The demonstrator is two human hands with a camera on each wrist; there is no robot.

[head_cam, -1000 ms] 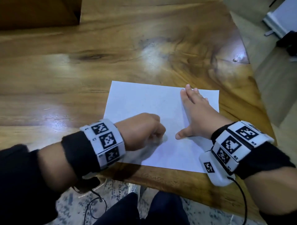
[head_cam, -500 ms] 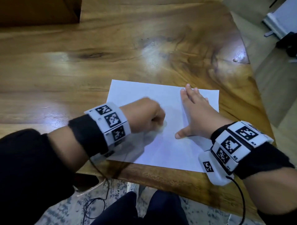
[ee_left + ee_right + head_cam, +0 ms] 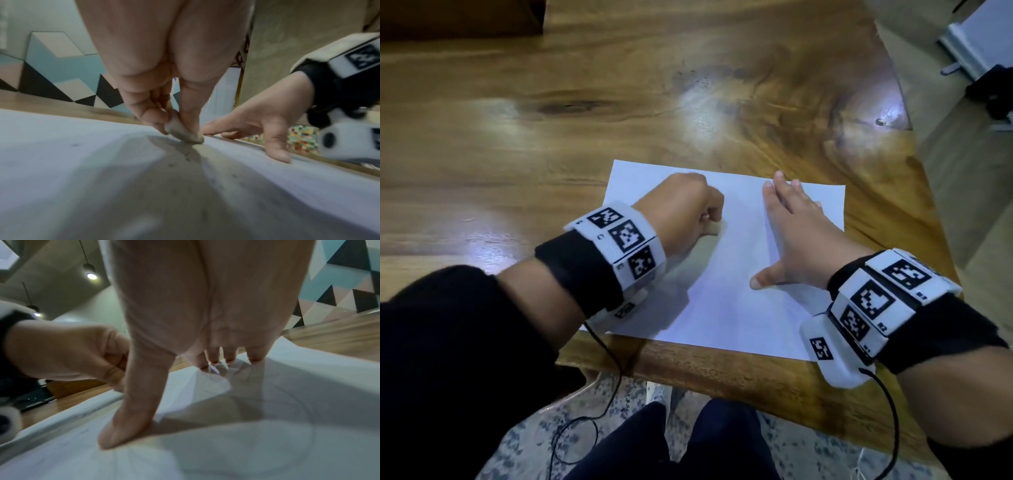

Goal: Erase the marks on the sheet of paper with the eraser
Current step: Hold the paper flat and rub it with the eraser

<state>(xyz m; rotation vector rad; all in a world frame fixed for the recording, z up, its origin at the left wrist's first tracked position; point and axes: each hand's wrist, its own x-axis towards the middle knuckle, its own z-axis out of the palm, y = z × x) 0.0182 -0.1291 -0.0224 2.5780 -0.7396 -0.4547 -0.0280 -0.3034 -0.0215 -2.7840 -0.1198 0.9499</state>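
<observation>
— Where is the eraser (image 3: pixel 183 131)?
— The left hand (image 3: pixel 681 209) pinches it between thumb and fingers. Its tip touches the sheet of paper (image 3: pixel 726 294).
— And the right hand (image 3: pixel 796 236)?
— It lies flat on the paper, fingers straight, holding nothing.
— Where is the paper?
— On the wooden surface (image 3: pixel 551 130), near the front edge

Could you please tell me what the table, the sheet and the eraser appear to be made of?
Table: wood, probably glossy varnish; grain, a knot and bright glare show.
Sheet: thin matte white paper, lying flat.
Eraser: likely soft rubber, dull grey-white, rounded from wear, pinched in the left hand.
</observation>
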